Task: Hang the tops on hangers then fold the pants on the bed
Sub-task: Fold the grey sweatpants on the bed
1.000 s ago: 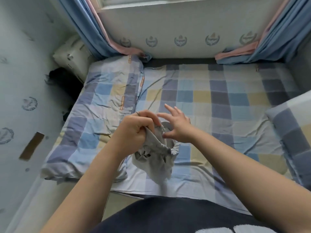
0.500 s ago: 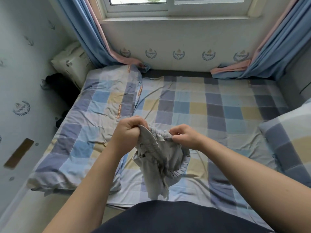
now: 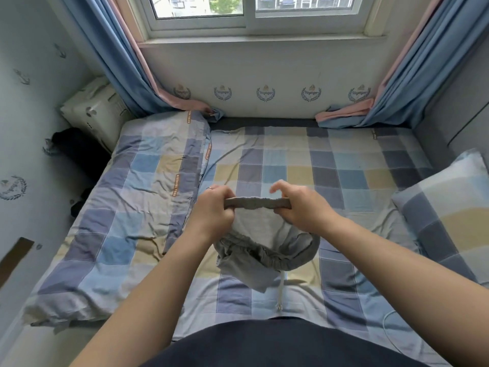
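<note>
While the grey pants [image 3: 264, 234] hang in the air above the middle of the bed [image 3: 344, 181], a gathered elastic band of theirs is stretched flat between the 2 hands. The left hand [image 3: 214, 210] has its grip curled tight round one end, and the right hand [image 3: 304, 207] pinches the other end. A thin ring [image 3: 209, 188] sits on a left finger. Below the band the soft jersey sags into a loose pouch, with a second ruched edge curving across it and a white drawstring [image 3: 281, 290] dangling down to the sheet. The bed wears a crumpled checked sheet in blue, grey and sand squares. A folded quilt [image 3: 137, 194] of the same check lies along its left side, and a matching pillow [image 3: 449, 207] rests at the right edge. Both are apart from the pants. Blue curtains [image 3: 127, 62] with pink lining drape from the window [image 3: 251, 11] onto the bed's far corners. A pale, padded bundle [image 3: 95, 112] leans in the left corner beside something dark [image 3: 76, 149] that I cannot make out. A thin white cable [image 3: 389, 324] loops near the front edge.
</note>
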Demonstrator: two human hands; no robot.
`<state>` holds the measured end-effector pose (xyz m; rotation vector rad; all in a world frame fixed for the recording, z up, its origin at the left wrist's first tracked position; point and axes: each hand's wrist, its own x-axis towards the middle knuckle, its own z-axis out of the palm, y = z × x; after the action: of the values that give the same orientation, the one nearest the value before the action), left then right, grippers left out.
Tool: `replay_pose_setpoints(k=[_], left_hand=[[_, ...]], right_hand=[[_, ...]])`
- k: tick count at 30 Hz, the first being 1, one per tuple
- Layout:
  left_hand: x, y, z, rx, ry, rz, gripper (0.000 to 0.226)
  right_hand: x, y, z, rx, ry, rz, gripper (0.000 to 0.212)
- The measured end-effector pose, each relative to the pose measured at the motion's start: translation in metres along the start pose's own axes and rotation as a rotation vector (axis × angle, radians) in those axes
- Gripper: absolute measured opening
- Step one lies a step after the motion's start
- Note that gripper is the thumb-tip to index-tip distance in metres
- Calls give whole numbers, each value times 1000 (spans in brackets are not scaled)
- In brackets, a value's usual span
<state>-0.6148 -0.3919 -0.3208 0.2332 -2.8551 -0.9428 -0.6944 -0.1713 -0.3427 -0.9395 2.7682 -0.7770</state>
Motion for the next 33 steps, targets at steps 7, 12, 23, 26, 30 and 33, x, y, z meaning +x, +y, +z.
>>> replay_pose_setpoints(k=[7, 12, 23, 26, 30, 33], left_hand=[[38, -12, -16, 87, 116, -217, 16], [65, -49, -30, 182, 109, -395, 12], [57, -124, -30, 56, 100, -743, 16], [55, -128, -30, -360, 62, -967, 12], [57, -135, -36, -752, -121, -1170, 21], [58, -139, -42, -1032, -200, -1263, 32]], right_hand=[[9, 40, -7, -305, 44, 255, 13], [8, 82, -22, -389, 71, 435, 19], [-7, 133, -59, -32, 259, 831, 23], [-5, 131, -66, 470, 304, 1138, 14], [-4, 138, -74, 928, 14, 1374, 40], [-4, 144, -80, 1272, -113, 1439, 59]])
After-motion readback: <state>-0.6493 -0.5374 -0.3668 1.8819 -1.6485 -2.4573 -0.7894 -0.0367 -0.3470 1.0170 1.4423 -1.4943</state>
